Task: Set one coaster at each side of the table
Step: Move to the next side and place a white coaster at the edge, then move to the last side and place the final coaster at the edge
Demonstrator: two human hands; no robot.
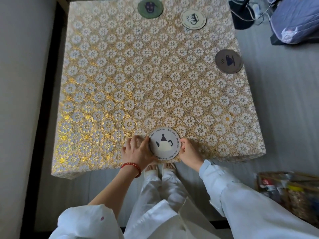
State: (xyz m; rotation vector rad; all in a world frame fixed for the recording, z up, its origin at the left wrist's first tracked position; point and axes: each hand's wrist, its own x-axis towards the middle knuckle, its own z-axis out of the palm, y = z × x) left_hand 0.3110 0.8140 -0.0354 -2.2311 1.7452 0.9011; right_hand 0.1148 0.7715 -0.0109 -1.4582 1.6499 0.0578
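A white round coaster with a teapot picture [164, 143] lies at the near edge of the table [120, 75], which wears a gold and white flower cloth. My left hand [138, 150] grips its left rim and my right hand [188, 151] grips its right rim. A green coaster [150, 7] lies at the far edge. A cream coaster [193, 19] sits to the right of it, near the far right corner. A grey-brown coaster with a dark cup [228, 61] rests on the right edge and overhangs it slightly.
A grey wall [25, 83] runs close along the table's left side. A woven basket with packets [293, 194] stands on the floor at the near right. A dark stand base [241, 14] and a blue bundle [296, 19] lie beyond the far right corner.
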